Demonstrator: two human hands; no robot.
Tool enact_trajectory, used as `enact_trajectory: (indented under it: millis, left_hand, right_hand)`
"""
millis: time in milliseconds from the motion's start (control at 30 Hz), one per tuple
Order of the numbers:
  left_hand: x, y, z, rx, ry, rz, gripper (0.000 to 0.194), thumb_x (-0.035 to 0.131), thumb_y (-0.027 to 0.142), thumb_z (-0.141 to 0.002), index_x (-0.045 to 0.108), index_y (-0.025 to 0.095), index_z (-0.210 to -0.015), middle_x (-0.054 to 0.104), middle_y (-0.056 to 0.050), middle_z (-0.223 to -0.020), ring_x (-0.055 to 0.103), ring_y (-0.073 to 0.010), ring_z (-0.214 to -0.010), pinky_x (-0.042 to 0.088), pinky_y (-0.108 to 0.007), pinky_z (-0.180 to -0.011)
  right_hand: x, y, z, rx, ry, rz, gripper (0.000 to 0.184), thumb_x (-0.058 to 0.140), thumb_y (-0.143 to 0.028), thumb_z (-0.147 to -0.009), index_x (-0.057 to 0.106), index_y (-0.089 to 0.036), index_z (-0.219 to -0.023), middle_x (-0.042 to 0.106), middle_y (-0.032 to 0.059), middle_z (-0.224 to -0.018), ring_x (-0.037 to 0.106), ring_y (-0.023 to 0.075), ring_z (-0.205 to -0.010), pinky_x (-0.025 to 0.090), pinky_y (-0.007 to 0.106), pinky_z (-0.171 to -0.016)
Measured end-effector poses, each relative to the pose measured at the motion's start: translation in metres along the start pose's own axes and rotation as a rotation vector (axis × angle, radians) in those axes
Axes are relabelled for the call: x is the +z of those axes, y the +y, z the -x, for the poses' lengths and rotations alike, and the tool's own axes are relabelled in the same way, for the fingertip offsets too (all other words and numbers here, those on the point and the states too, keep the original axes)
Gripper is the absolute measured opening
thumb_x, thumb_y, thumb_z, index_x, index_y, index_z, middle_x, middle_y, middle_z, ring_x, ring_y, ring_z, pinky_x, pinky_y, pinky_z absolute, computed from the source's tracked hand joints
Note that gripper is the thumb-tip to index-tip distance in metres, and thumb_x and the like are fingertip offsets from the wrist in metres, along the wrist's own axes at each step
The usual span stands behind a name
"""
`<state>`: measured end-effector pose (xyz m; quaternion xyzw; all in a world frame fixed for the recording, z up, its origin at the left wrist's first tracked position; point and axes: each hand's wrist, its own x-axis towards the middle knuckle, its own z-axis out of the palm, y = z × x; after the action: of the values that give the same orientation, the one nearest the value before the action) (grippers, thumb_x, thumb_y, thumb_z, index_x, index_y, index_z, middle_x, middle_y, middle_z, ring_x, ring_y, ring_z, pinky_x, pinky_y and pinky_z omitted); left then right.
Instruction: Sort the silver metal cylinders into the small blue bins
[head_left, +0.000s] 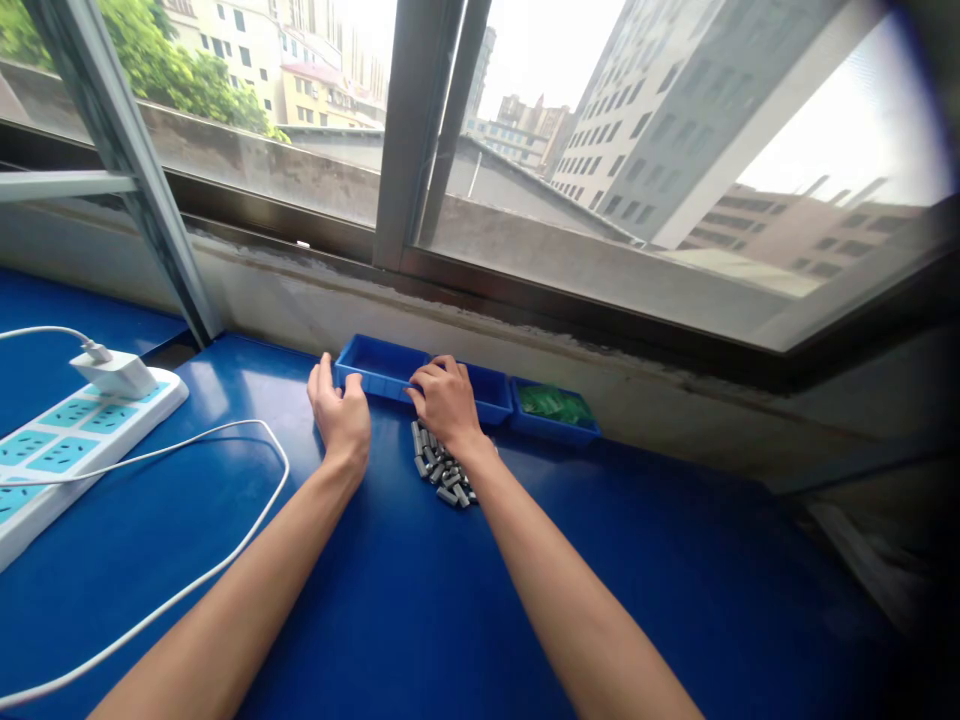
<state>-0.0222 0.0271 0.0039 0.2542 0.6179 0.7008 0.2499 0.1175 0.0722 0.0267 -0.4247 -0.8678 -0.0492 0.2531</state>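
Note:
Three small blue plastic bins stand in a row against the wall under the window. My left hand (341,410) is at the outer end of the left bin (386,384), thumb by its front wall and fingers apart beside its end. Where the left bin meets the middle bin (491,390), my right hand (446,400) has its fingers curled over the rim. Below that hand lies a pile of small grey metal cylinders (448,478), partly hidden by my wrist. Green packed material (555,404) fills the right bin (551,430).
On the left of the blue tabletop (405,620) lies a white power strip (75,440) with a charger (116,372) plugged in. A white cable (217,575) loops across the table. A metal ladder-like frame (142,190) stands at the back left, before the window.

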Motion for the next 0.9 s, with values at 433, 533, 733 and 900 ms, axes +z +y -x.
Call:
enact_trajectory:
  millis: [433, 533, 733, 900]
  left_hand:
    - [0.006, 0.004, 0.036, 0.281, -0.438, -0.458, 0.060, 0.055, 0.036, -0.089, 0.044, 0.025, -0.148, 0.016, -0.006, -0.164, 0.004, -0.0359, -0.151, 0.015, -0.054, -0.122]
    - [0.008, 0.000, 0.049, 0.437, -0.481, -0.543, 0.056, 0.056, 0.033, -0.088, 0.050, 0.024, -0.144, 0.017, -0.008, -0.164, 0.004, -0.0379, -0.151, 0.019, -0.057, -0.120]
    - [0.009, -0.011, 0.074, 0.804, -0.788, -0.631, 0.043, 0.052, 0.032, -0.091, 0.061, 0.021, -0.132, 0.047, -0.009, -0.148, 0.022, -0.0319, -0.148, 0.029, -0.052, -0.119]
    - [0.006, -0.013, 0.083, 0.926, -1.037, -0.725, 0.050, 0.048, 0.043, -0.095, 0.051, 0.029, -0.142, 0.040, -0.008, -0.154, 0.024, -0.0337, -0.147, 0.028, -0.056, -0.117]
  right_hand:
    - [-0.051, 0.029, 0.067, 0.343, 0.463, -0.283, 0.025, 0.057, -0.024, -0.087, 0.068, -0.021, -0.109, 0.073, 0.0060, -0.105, 0.062, 0.0231, -0.104, 0.047, 0.039, -0.095]
    - [-0.059, 0.053, 0.093, 0.455, 0.512, -0.227, 0.024, 0.058, -0.026, -0.085, 0.069, -0.021, -0.106, 0.073, 0.0068, -0.105, 0.062, 0.0234, -0.103, 0.046, 0.038, -0.095]
    - [-0.059, 0.115, 0.144, 0.893, 0.752, -0.032, 0.035, 0.059, -0.034, -0.079, 0.066, -0.018, -0.108, 0.068, 0.0128, -0.112, 0.058, 0.0274, -0.108, 0.042, 0.042, -0.098]
    - [-0.067, 0.136, 0.157, 1.160, 0.535, -0.218, 0.041, 0.061, -0.051, -0.075, 0.071, -0.018, -0.096, 0.073, 0.0140, -0.102, 0.065, 0.0293, -0.099, 0.046, 0.040, -0.091]
